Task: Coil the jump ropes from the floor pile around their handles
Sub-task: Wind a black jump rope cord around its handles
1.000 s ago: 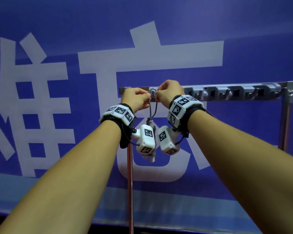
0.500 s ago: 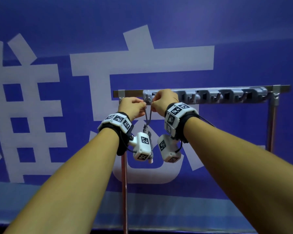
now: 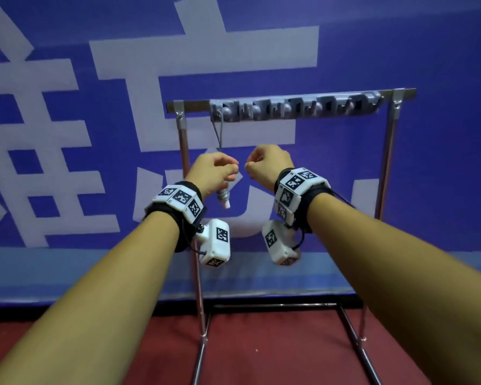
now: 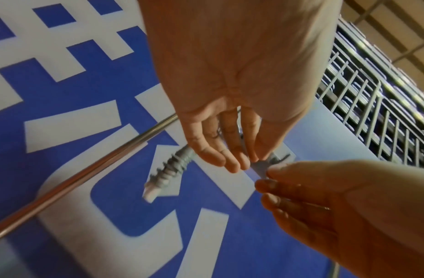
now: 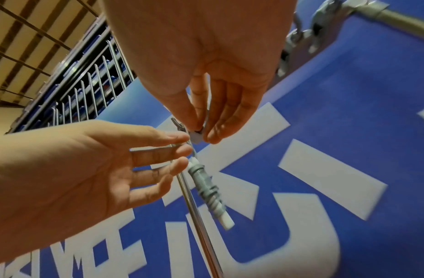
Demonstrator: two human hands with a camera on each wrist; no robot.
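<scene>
Coiled jump rope (image 3: 225, 196), grey cord wound round its handles, hangs by a loop from the leftmost hook of the hook rail (image 3: 295, 107) on the metal rack (image 3: 388, 168). Left hand (image 3: 212, 171) fingers extended, touching the bundle's top. Right hand (image 3: 267, 164) beside it, fingers loose; grip unclear.

White marker-printed wristbands (image 3: 181, 199); black straps
</scene>
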